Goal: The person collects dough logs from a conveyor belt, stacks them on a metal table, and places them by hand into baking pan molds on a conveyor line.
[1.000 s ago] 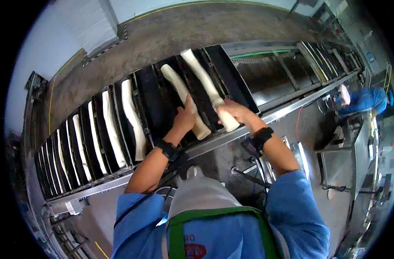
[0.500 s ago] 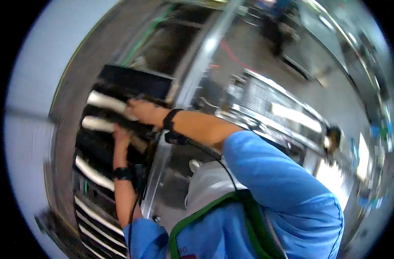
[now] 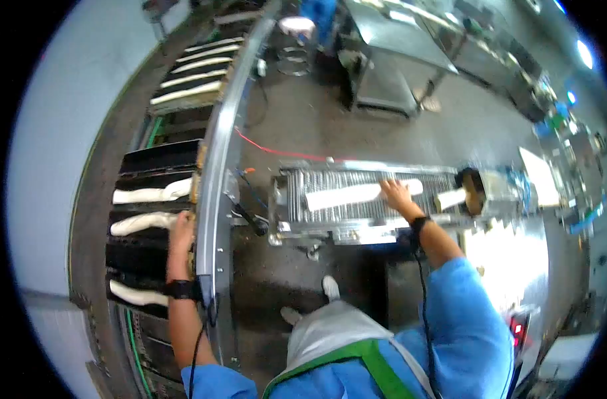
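My left hand (image 3: 181, 234) is at the near end of a curved white dough strip (image 3: 140, 223) lying in a black tray; its fingers close around that end, partly blurred. Over on the metal roller conveyor (image 3: 297, 193), my right hand (image 3: 398, 194) grips a long, pale dough log (image 3: 343, 195) from above, near its right end. Another dough strip (image 3: 140, 195), folded at one end, rests in the slot just beyond my left hand. Closer to me, a further strip (image 3: 134, 292) lies partly behind my left wrist.
A steel rail (image 3: 217, 173) runs between the tray line and me. Farther up, another black tray holds several dough strips (image 3: 190, 92). A shorter dough piece (image 3: 451, 199) sits at the machine outlet (image 3: 475, 191). A steel table (image 3: 400, 40) and a person in blue (image 3: 318, 14) are beyond.
My right hand has left the tray and moved right onto the dough log on the conveyor. My left hand stays at the trays. The view has turned rightward.
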`<state>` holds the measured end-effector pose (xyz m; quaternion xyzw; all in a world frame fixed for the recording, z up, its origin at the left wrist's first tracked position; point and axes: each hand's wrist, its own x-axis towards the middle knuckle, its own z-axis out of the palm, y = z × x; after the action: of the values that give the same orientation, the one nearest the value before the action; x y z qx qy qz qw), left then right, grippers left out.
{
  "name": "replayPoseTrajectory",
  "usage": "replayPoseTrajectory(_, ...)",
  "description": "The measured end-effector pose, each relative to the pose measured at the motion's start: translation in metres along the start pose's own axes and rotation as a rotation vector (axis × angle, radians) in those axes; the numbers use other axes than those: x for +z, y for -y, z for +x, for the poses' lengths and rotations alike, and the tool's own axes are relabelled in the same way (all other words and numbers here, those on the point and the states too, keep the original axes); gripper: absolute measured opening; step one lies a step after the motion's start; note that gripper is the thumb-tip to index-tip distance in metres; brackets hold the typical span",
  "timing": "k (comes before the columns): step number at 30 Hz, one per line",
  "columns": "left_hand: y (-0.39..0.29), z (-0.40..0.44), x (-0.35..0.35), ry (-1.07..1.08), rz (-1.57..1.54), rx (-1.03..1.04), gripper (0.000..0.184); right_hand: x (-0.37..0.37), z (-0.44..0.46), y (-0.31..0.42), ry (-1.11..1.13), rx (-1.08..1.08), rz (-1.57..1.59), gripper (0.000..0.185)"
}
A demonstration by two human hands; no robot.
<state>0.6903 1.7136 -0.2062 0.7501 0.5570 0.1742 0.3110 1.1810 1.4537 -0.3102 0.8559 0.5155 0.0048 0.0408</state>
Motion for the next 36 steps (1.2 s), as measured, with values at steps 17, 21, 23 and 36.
replayPoseTrajectory(17, 0.058, -0.168, -0.028, -0.435, 0.227, -0.092, 0.041, -0.3, 0.023, 0.307, 0.485, -0.723, 1.612, 0.033)
replayPoseTrajectory(21, 0.087, -0.192, -0.032, -0.439, 0.242, -0.211, 0.048, -0.334, 0.011, 0.386, 0.572, -0.88, 1.666, 0.032)
replayPoseTrajectory(23, 0.093, -0.196, -0.035, -0.473, 0.256, -0.231, 0.051, -0.326, 0.006, 0.423, 0.707, -0.871, 1.679, 0.034)
replayPoseTrajectory(36, 0.159, -0.181, -0.055, 0.002, 0.496, -0.134, 0.057, -0.084, -0.004, 0.277, 0.146, -0.49, 0.336, 0.051)
